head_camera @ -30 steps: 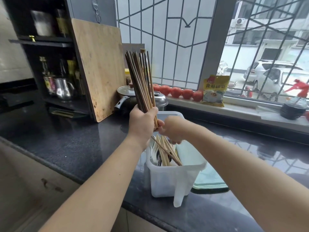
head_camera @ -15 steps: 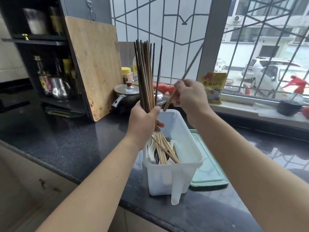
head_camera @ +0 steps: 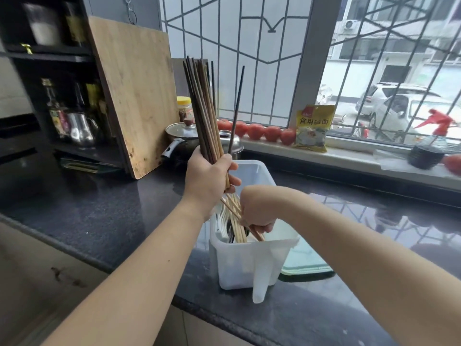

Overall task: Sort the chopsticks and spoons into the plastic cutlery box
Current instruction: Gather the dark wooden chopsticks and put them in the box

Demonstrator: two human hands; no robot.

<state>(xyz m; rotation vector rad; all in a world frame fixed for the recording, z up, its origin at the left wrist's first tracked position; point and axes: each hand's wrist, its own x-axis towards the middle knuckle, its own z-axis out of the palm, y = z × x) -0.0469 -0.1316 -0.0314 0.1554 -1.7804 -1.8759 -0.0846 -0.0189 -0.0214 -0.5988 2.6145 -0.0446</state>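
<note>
Wooden chopsticks (head_camera: 203, 108) upright in gripping left hand (head_camera: 207, 178); right hand (head_camera: 259, 211) curled, seemingly around chopsticks inside cutlery box (head_camera: 252, 260).

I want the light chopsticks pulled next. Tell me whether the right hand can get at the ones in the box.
Probably yes: the right hand is already down inside the open-topped plastic cutlery box, fingers curled on the light chopsticks; the left hand holds its dark bundle above, clear.
</note>
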